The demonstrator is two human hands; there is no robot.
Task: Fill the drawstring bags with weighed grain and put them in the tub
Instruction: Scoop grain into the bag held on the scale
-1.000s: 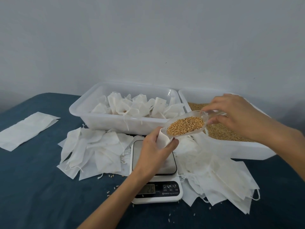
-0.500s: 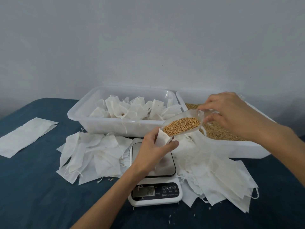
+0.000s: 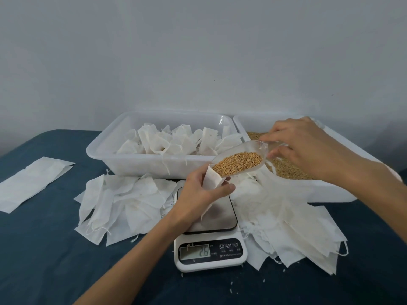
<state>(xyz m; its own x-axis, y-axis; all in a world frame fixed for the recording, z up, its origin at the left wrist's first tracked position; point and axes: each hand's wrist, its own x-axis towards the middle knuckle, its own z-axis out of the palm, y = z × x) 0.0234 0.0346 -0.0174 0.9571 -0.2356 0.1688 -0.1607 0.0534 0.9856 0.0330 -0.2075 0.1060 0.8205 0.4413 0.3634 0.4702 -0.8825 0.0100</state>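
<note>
We find the drawstring bag point(image 3: 211, 181) held upright over the scale point(image 3: 210, 238), its mouth open just below the lip of the clear scoop point(image 3: 241, 160). The left hand point(image 3: 199, 197) grips the bag, thumb on the near side and fingers point(image 3: 229, 187) curled round the far side; the hand covers the bag's lower half, so we cannot tell whether its base touches the scale plate. The right hand point(image 3: 308, 148) pinches the scoop's handle, which is hidden under its curled fingers. The scoop is tilted toward the bag and loaded with grain point(image 3: 239, 165).

The scale display reads 26; the small print beside it is too fine to make out.

Beyond the left fingers stands the tub point(image 3: 158, 167), holding filled bags point(image 3: 174, 142); their contents do not show. Under the right hand sits the grain tub point(image 3: 319, 190), whose right end is masked by the right forearm.

Left of the left hand lies a loose heap of empty bags point(image 3: 123, 205); right of the scale lies a second pile of bags point(image 3: 293, 230), overlapping the scale's right edge. A flat white sheet point(image 3: 30, 183) lies well apart to the left, cut off by the frame edge.

Bare blue counter point(image 3: 55, 260) lies open near the left forearm, in front of the scale, with stray grains point(image 3: 231, 283) scattered there.
</note>
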